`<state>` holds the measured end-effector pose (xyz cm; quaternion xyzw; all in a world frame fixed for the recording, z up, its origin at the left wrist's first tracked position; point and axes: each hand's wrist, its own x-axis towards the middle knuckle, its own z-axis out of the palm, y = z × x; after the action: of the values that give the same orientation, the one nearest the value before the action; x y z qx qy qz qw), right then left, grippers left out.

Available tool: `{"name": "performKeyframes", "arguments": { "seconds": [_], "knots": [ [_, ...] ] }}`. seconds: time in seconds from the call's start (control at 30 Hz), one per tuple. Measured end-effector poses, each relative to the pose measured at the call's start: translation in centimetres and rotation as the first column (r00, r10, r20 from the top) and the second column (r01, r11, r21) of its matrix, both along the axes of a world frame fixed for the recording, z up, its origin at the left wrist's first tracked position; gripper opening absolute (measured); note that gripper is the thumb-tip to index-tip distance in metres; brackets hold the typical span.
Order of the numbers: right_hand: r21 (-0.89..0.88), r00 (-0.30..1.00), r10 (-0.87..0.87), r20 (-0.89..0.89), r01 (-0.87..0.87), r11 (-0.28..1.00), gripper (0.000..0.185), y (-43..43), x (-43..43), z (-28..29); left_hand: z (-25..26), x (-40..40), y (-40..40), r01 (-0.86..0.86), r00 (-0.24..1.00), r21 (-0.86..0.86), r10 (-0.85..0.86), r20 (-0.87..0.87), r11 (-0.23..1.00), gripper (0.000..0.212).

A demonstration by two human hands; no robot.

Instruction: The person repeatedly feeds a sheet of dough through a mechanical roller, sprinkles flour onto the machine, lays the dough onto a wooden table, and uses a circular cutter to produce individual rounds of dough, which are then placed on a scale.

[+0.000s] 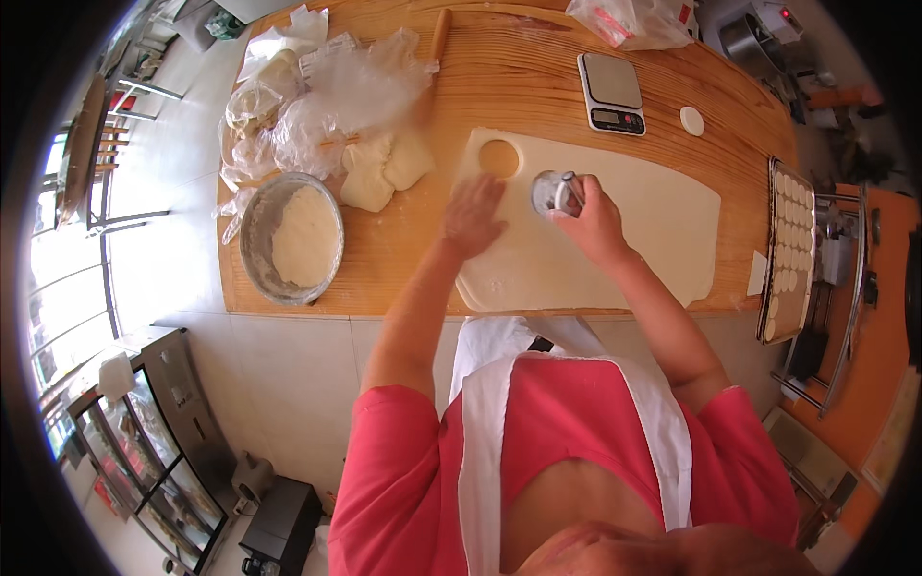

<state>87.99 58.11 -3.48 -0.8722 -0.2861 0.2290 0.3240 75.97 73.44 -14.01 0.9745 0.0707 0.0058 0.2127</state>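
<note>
A large flat sheet of dough (648,216) lies on the wooden table, with one round hole near its upper left corner. My right hand (594,219) grips a round metal cutter (546,193) by its handle, over the sheet and just right of the hole. A pale disc, seemingly dough, shows at that hand's fingers. My left hand (475,216) holds nothing and rests at the sheet's left edge, below the hole, fingers extended and slightly blurred. Left of it lie folded dough pieces (378,173) and a metal bowl (248,245) of flour.
A digital kitchen scale (612,90) and a white round lid or disc (691,121) sit beyond the sheet. Plastic bags (310,129) and a rolling pin (441,36) lie at the back left. A tray (765,288) of small dough rounds stands at the table's right edge.
</note>
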Motion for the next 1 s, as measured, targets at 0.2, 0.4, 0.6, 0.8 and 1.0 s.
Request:
{"name": "performKeyframes", "arguments": {
  "seconds": [0.2,0.4,0.6,0.8,1.0],
  "knots": [
    [-0.169,0.962,0.274,-0.01,-0.271,0.948,0.041,4.3,-1.7,-1.2,0.0,-8.9,3.7,-0.124,0.99,0.149,0.133,-0.048,0.981,0.064],
    [-0.189,0.939,0.331,0.097,-0.309,0.932,0.04,6.4,-3.1,-2.7,-0.1,-11.6,3.8,-0.209,0.976,0.162,0.215,-0.021,0.964,0.062],
    [-0.311,0.933,0.353,0.074,-0.315,0.897,0.045,7.7,-3.0,-2.7,-0.9,-11.9,3.5,-0.307,0.952,0.051,0.306,0.024,0.95,0.06],
    [-0.425,0.878,0.431,0.21,-0.315,0.849,0.038,8.5,-3.4,-3.1,-1.1,-12.2,3.1,-0.318,0.948,0.029,0.318,0.016,0.947,0.058],
    [-0.405,0.355,0.925,0.135,-0.832,0.379,0.032,8.9,0.9,-4.1,-1.1,-11.5,3.2,-0.303,0.952,0.066,0.299,0.064,0.951,0.055]
  ]
}}
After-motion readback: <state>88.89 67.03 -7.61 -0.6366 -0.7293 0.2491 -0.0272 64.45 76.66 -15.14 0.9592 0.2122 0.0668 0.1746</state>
